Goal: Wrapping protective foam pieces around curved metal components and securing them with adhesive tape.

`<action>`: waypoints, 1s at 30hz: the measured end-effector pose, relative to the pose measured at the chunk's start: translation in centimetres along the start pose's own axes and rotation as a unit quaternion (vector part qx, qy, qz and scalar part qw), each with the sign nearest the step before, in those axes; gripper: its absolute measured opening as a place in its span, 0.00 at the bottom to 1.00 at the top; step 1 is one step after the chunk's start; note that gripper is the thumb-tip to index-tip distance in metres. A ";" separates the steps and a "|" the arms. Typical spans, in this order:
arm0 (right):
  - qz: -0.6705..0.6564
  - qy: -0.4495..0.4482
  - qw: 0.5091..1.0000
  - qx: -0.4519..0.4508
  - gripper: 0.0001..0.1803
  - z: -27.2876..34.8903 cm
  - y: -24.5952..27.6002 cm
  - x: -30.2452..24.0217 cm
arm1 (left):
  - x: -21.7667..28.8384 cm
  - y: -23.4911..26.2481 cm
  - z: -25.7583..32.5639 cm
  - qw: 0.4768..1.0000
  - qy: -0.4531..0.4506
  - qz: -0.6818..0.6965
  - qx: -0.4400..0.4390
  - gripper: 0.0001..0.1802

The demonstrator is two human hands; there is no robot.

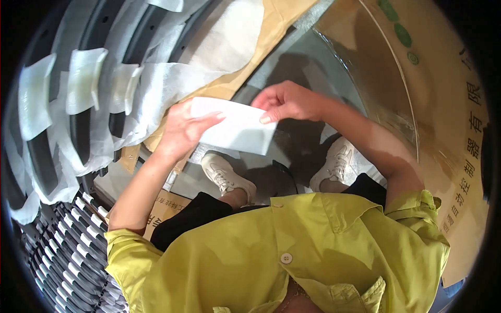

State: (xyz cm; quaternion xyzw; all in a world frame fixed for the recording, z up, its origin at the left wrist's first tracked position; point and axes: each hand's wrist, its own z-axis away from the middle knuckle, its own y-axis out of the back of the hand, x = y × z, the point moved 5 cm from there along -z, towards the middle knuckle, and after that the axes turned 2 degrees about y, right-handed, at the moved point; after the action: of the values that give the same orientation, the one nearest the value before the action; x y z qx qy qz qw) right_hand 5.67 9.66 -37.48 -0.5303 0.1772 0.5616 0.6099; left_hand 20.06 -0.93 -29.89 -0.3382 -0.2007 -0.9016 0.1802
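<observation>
A white rectangular sheet, thin and possibly paper or foam, is stretched between my two hands above the floor. My left hand grips its left end, thumb on top and fingers underneath. At the upper right corner my right hand pinches the sheet between thumb and fingers. To the left of my left hand lie several dark curved strips on thin white wrapping. Short white pieces like the sheet are wrapped around some of them.
Below the strips, at the lower left, is a dense stack of dark bars with white bands. A large cardboard box stands along my right side. Brown cardboard edges the wrapping. My light shoes are on the grey floor.
</observation>
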 end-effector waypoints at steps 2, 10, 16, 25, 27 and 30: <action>-0.003 -0.010 1.000 -0.028 0.13 0.1 0.0 0.1 | 0.3 1.8 1.4 0.998 0.016 -0.004 0.059 0.16; -0.058 0.004 0.998 -0.034 0.10 -0.5 -2.1 -1.9 | -1.1 4.6 4.1 0.968 -0.015 0.173 0.180 0.21; -0.042 0.014 0.999 -0.030 0.10 -0.9 -1.8 -2.0 | -1.0 5.2 4.6 0.965 -0.011 0.185 0.184 0.22; 0.388 0.320 0.827 0.251 0.25 2.3 -3.2 -10.1 | -2.9 6.3 5.4 0.927 0.030 0.325 0.183 0.20; 0.590 0.401 0.681 0.166 0.30 3.2 -9.1 -13.1 | -3.5 6.0 5.6 0.926 0.039 0.330 0.183 0.20; 0.658 0.348 0.660 0.100 0.24 1.5 -9.8 -10.7 | -2.5 3.6 5.2 0.935 0.099 0.334 0.070 0.20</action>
State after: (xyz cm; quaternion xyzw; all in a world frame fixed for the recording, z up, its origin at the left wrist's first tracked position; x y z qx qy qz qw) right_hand 10.38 7.52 -23.81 -0.3677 0.7348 0.5695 0.0239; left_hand 26.25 -1.07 -27.14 -0.2811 -0.1194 -0.8022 0.5131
